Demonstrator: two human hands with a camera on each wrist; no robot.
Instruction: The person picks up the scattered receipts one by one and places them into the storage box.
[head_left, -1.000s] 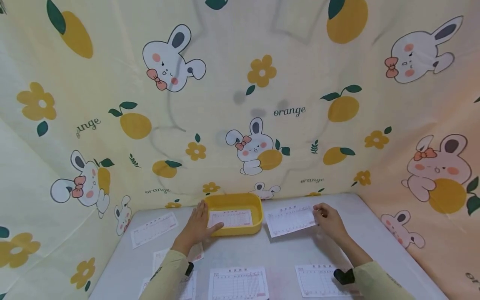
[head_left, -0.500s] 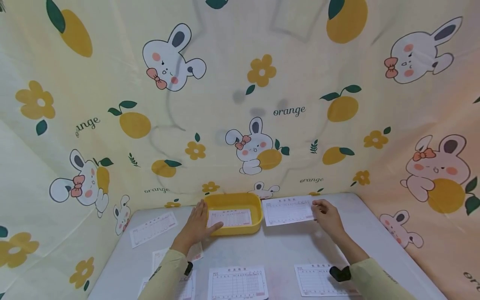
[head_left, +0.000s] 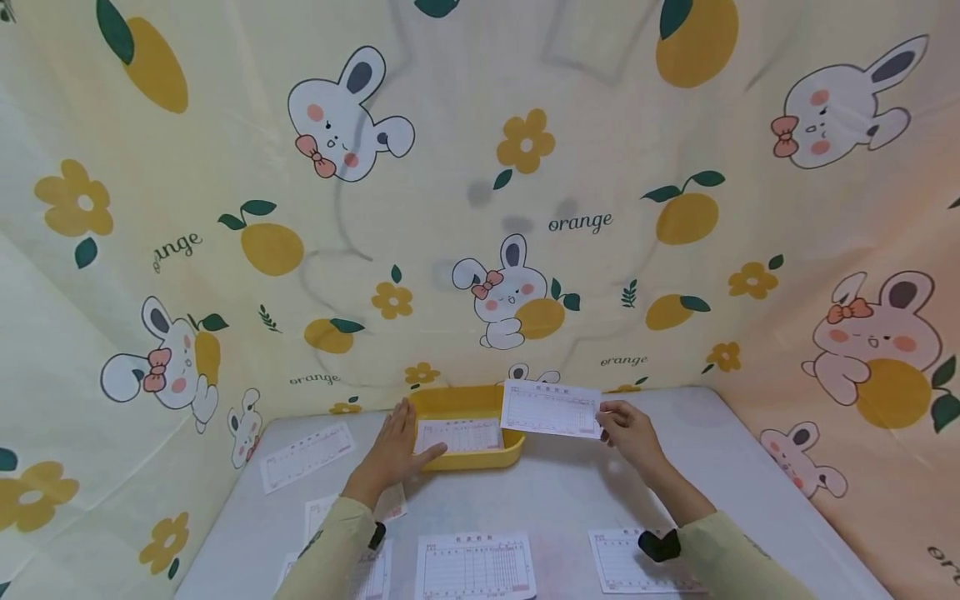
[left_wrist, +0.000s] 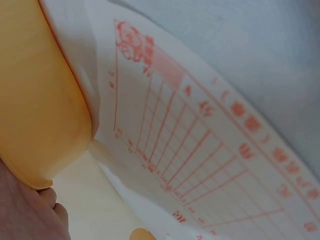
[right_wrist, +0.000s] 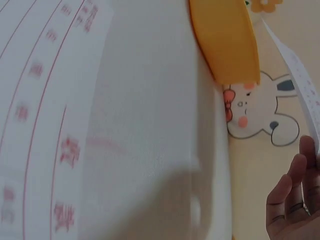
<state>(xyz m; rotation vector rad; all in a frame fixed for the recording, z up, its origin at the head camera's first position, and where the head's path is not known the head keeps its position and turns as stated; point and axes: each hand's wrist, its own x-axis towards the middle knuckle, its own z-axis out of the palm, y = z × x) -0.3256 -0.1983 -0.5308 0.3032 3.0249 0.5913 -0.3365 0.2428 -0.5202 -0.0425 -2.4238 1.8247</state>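
Note:
A yellow plastic tray [head_left: 468,461] stands at the back of the table, with a white printed paper form [head_left: 457,435] lying inside. My left hand [head_left: 390,454] rests along its left side, fingers straight, thumb across the front rim. At its right edge my right hand [head_left: 633,437] pinches another paper form [head_left: 551,408], raised with its left part in front of the tray's right end. In the right wrist view the held form [right_wrist: 300,80] appears nearly edge-on above the fingers [right_wrist: 296,167]. The left wrist view shows the tray wall [left_wrist: 45,95] beside part of the left hand [left_wrist: 30,212].
Several more forms lie about the white table [head_left: 555,508]: a form [head_left: 309,458] at the back left, others partly under the left arm, a form [head_left: 476,567] at front centre, and a form [head_left: 622,562] near the right sleeve. A patterned curtain [head_left: 450,208] encloses the back and sides.
My right hand has lifted the paper form and carried it leftward, from beside the tray to overlapping its right end in view. The left hand stays at the tray's left side.

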